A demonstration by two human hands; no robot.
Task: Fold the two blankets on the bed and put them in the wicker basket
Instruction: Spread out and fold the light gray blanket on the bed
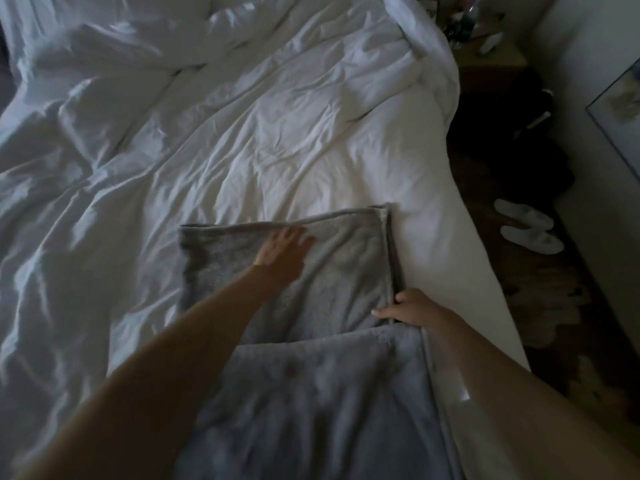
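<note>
Mid-fold on one grey blanket [311, 306] spread at the near right side of the bed [173, 150], over the white duvet [259, 133]: left hand [282, 252] released and pressed flat, fingers spread, on the folded far part, right hand [412, 308] pinched on the blanket's right edge where the layers meet. Next, probably, squaring that edge and bringing the near half over the far one, keeping the layers aligned. By count: one blanket plainly visible, or perhaps two overlapping, too dim to tell; no wicker basket in sight; two white slippers [530, 230] on the floor
</note>
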